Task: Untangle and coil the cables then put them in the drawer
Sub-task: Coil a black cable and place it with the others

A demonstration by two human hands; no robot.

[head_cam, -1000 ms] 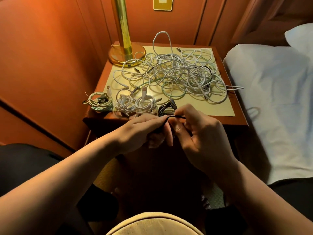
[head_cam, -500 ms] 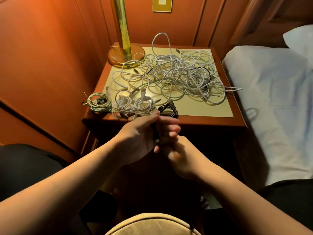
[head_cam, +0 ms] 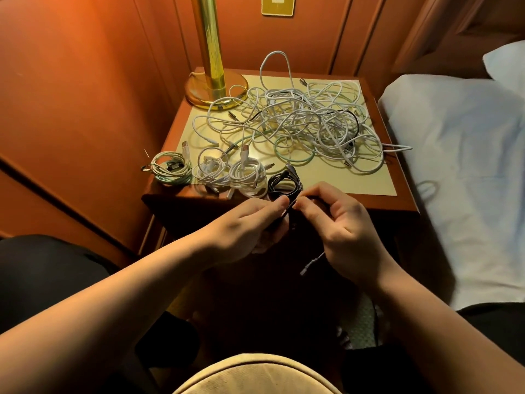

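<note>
Your two hands meet just off the near edge of the nightstand (head_cam: 403,203), at about 6 o'clock from the tangle, and that spot makes sense: it keeps the work clear of the heap while staying close to the finished row. Your left hand (head_cam: 244,226) is curled around a dark cable (head_cam: 285,213), apparently clamping the turns already made so they do not spring apart, while your right hand (head_cam: 341,223) pinches the same cable between thumb and fingertips, likely to feed or wrap the next length. A loose end with a pale plug (head_cam: 308,267) hangs below your right palm, which suggests this cable is not yet fully wound. Along the near edge, at 7 to 8 o'clock from the tangle, sit four finished coils: a greenish coil (head_cam: 170,169), two white coils (head_cam: 211,170) (head_cam: 247,174) and a black coil (head_cam: 284,182) touching your fingertips' zone, lined up probably for a single transfer. The tangled pile (head_cam: 298,123) fills the middle and far right of the top, one loop overhanging at 3 o'clock toward the bed (head_cam: 460,166); the lamp base (head_cam: 216,92) stands at 10 o'clock. How many turns your left hand holds is hidden by its own fingers. The drawer front lies in deep shadow below the tabletop and you cannot tell from here whether it is open, nor how many cables remain knotted in the pile.
</note>
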